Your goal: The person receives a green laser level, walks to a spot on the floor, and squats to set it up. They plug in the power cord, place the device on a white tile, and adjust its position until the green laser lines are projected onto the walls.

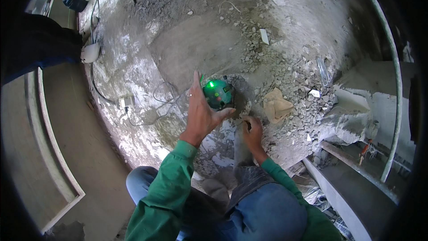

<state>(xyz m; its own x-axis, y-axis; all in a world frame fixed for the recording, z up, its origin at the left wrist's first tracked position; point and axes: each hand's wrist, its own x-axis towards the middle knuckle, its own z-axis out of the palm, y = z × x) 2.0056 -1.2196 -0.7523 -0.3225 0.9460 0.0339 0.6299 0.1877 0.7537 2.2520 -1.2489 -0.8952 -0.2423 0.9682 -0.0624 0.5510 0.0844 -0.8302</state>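
Note:
On the dusty floor in front of me stands a round green device with a glowing green light, which looks like a laser level [218, 93]. My left hand [201, 109] is at its left and near side, thumb and fingers spread apart around it; whether the fingers touch it I cannot tell. Nearer to me and to the right, my right hand [253, 133] is low over the floor with its fingers curled together. Anything inside those fingers is hidden. A crumpled tan cloth or paper [277, 105] lies just right of that hand.
Broken rubble [285, 80] covers the floor at right. A thin cable runs left from beside the device to a white socket block [126, 101]. A pale pole [398, 85] curves along the right. At far left are a dark sleeve [40, 44] and a framed panel [42, 143].

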